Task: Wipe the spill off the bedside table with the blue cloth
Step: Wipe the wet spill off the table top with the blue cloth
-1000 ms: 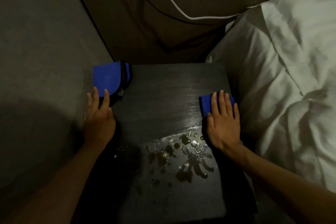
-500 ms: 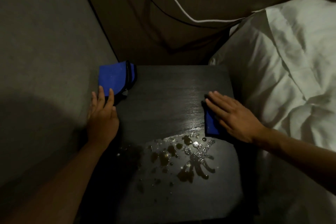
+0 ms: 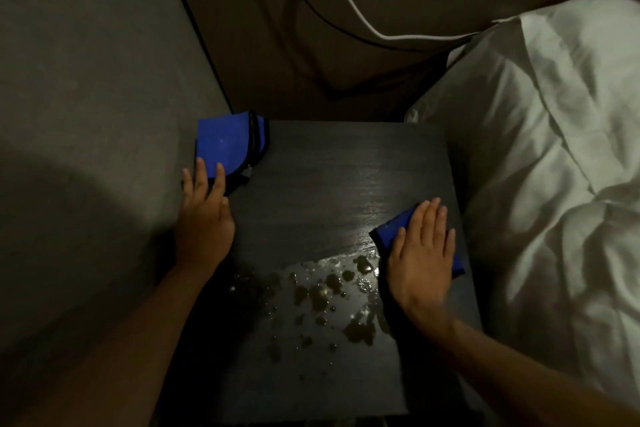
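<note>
Now the right hand [image 3: 420,255] had swung back — fingers flat on the cloth [image 3: 391,230], right of centre, touching the spill [image 3: 332,291]. Left hand [image 3: 204,218] lay flat — wiping barely begun.

The right hand [image 3: 420,253] lies flat, fingers [image 3: 431,218] spread, pressing the blue cloth [image 3: 391,230] onto the dark tabletop [image 3: 329,166]. The spill [image 3: 332,291] glistens just left of that palm. The left hand [image 3: 204,222] rests flat, fingertips touching a blue pouch [image 3: 227,142].
</note>
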Action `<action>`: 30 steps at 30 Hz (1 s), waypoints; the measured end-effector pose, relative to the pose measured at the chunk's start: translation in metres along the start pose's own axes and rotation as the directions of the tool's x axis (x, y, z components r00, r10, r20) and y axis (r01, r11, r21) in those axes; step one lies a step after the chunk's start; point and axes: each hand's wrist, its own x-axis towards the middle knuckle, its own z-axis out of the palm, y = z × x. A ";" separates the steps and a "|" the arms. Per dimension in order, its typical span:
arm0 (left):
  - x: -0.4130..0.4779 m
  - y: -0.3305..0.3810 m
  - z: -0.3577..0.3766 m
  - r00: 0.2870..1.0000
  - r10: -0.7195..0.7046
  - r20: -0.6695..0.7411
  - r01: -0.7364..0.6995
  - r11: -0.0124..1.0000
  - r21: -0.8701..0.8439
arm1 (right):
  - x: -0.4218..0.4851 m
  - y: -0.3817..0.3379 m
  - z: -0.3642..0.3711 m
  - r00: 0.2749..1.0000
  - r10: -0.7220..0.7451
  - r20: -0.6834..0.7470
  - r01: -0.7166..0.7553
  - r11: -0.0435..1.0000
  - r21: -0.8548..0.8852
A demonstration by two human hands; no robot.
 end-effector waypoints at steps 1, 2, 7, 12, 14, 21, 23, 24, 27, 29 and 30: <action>0.000 0.001 0.000 1.000 -0.002 0.000 0.002 1.000 0.021 | -0.005 -0.011 0.003 0.996 0.084 -0.020 -0.083 0.996 0.037; 0.000 0.001 0.000 1.000 -0.008 0.002 0.008 1.000 0.028 | -0.009 -0.022 0.005 0.987 0.156 -0.036 -0.153 0.985 0.077; 0.001 -0.004 0.003 1.000 -0.002 0.006 0.002 1.000 -0.001 | -0.008 -0.031 -0.007 0.977 0.201 0.065 -0.210 0.963 0.170; 0.000 -0.006 0.002 0.999 0.036 -0.007 -0.036 0.999 -0.021 | 0.005 0.008 -0.021 0.980 -0.187 0.068 0.187 0.982 0.014; 0.000 -0.007 0.001 0.999 0.040 -0.002 -0.040 0.999 -0.027 | 0.003 0.012 -0.011 0.954 -0.274 0.123 0.281 0.959 -0.038; 0.002 -0.003 -0.003 1.000 -0.011 0.017 0.012 0.999 -0.046 | -0.024 -0.020 0.011 0.991 -0.135 0.013 0.136 0.989 -0.053; 0.002 -0.003 -0.003 1.000 -0.014 0.020 0.015 0.998 -0.061 | -0.030 -0.031 0.015 0.993 -0.120 0.005 0.120 0.991 -0.051; 0.001 -0.005 -0.002 1.000 -0.010 0.022 0.011 0.998 -0.066 | -0.033 -0.035 0.017 0.993 -0.117 0.003 0.117 0.992 -0.055; 0.000 -0.008 -0.001 1.000 0.007 0.019 -0.006 0.998 -0.060 | -0.038 -0.046 0.022 0.995 -0.100 -0.003 0.099 0.993 -0.066; 0.002 -0.008 0.000 0.999 -0.008 0.033 0.009 1.000 -0.025 | -0.040 -0.051 0.022 0.995 -0.102 0.010 0.103 0.993 -0.057; 0.002 -0.007 0.000 0.999 -0.012 0.036 0.012 1.000 0.002 | -0.041 -0.053 0.022 0.994 -0.111 0.022 0.112 0.992 -0.054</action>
